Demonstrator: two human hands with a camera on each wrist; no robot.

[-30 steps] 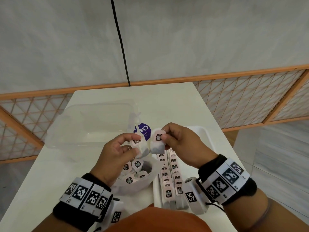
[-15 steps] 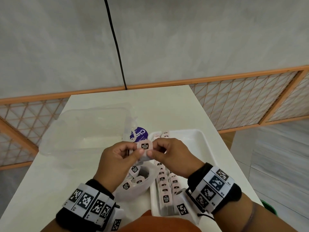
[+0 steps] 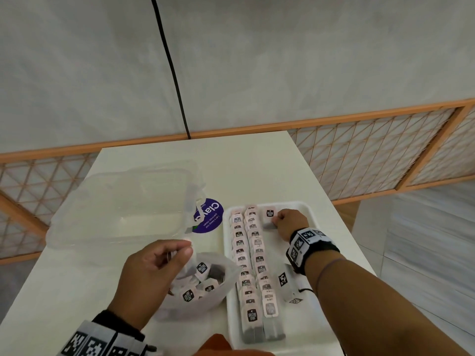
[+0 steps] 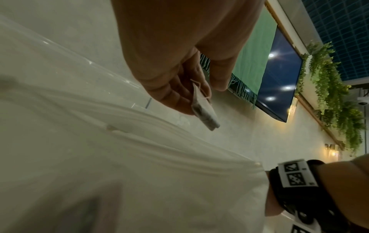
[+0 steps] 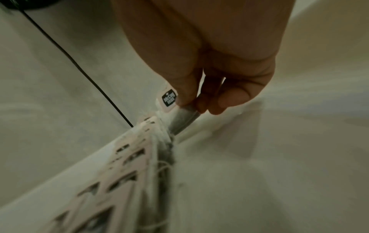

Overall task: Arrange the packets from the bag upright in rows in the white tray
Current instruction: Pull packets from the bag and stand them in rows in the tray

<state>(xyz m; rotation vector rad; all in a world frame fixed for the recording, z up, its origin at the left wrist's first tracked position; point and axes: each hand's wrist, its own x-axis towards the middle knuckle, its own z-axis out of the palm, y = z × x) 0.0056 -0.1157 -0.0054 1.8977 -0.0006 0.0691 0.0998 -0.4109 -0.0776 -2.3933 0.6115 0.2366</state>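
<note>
The white tray (image 3: 324,255) holds two long rows of upright pale pink packets (image 3: 253,263) along its left side. My right hand (image 3: 275,222) is at the tray's far end and pinches one packet (image 3: 270,216) just right of the second row, low against the tray floor; the right wrist view shows the hand (image 5: 191,104) gripping this packet (image 5: 169,100) beside the rows. The clear plastic bag (image 3: 226,291) with several loose packets lies left of the tray. Above the bag, my left hand (image 3: 189,249) pinches another packet (image 4: 203,110) between thumb and fingers (image 4: 179,97).
A clear plastic box (image 3: 123,209) stands on the white table (image 3: 257,163) at the left, with a round purple sticker (image 3: 208,215) beside it. The tray's right half is bare. The table's right edge runs close to the tray.
The hands were together above the bag with packets. My right hand has carried one packet forward to the tray's far end; my left hand stays over the bag holding the other.
</note>
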